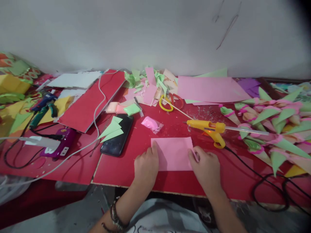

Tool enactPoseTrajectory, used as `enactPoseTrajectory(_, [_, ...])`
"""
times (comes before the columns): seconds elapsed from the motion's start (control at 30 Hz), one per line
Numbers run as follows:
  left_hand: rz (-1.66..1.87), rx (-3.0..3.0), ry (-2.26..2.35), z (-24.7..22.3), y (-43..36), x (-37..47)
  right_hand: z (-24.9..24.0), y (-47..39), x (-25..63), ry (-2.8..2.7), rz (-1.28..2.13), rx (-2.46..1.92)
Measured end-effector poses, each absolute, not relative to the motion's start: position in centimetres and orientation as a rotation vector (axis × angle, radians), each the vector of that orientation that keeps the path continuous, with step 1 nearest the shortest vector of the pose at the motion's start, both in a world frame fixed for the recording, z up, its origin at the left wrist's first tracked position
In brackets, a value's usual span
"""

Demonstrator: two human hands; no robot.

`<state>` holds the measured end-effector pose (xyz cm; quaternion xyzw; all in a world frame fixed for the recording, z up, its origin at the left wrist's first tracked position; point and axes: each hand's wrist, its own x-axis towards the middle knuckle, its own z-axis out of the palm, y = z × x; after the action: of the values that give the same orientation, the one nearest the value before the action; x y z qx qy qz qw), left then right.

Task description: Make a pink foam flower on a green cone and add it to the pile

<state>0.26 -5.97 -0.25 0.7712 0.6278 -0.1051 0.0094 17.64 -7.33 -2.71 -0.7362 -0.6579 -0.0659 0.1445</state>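
Note:
A sheet of pink paper [173,155] lies in front of me at the front edge of the red table. With its fingers curled, my left hand [146,165] holds the sheet's left edge. On the other side, my right hand [206,168] pinches the right edge, which curls up slightly between thumb and fingers. Just beyond my right hand rests a yellow hot glue gun [206,127] with a clear glue stick in its back. A packet of pink clay-like material [152,124] lies behind the sheet.
A black phone [116,142] with green paper triangles [112,130] is at left, near a purple power strip [59,142] and cables. Scissors [166,103] and paper scraps [148,85] lie behind. Paper flowers [277,126] pile up at right. Large pink sheets [211,89] lie by the wall.

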Motion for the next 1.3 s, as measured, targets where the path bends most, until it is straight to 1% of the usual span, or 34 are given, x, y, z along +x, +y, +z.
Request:
enactPoseTrajectory(0.23, [-0.063, 2.617, 1.943, -0.8, -6.1, -0.5, -2.6, -7.3, 17.5, -1.940, -0.194, -2.194])
enactPoseTrajectory(0.3, [0.035, 2.743, 1.804, -1.1, -6.0, -0.7, -2.6, -7.3, 17.4, -1.950, -0.201, -2.224])
enactPoseTrajectory(0.4, [0.131, 2.915, 1.363, -1.6, -5.8, -0.8, -2.6, -7.3, 17.2, -1.953, -0.195, -2.263])
enactPoseTrajectory(0.47, [0.156, 2.926, 1.148, -1.9, -5.8, -0.5, -2.7, -7.3, 17.1, -1.924, -0.172, -2.275])
enactPoseTrajectory(0.6, [0.221, 2.828, 1.121, -2.4, -6.1, 0.3, -3.1, -7.3, 17.1, -1.812, -0.132, -2.244])
enactPoseTrajectory(0.93, [0.142, 2.803, 1.130, -2.7, -5.9, -0.3, -2.6, -7.2, 17.1, -1.823, -0.067, -2.276])
enactPoseTrajectory(1.03, [0.107, 2.852, 1.020, -2.2, -5.8, -1.0, -2.5, -7.1, 17.1, -1.830, -0.084, -2.291])
enactPoseTrajectory(1.2, [0.019, 2.892, 0.669, -0.8, -5.8, -1.6, -2.4, -7.0, 16.9, -1.850, -0.124, -2.322])
enactPoseTrajectory(1.3, [0.011, 2.847, 0.608, -0.5, -6.0, -1.6, -2.3, -7.0, 16.9, -1.843, -0.125, -2.328])
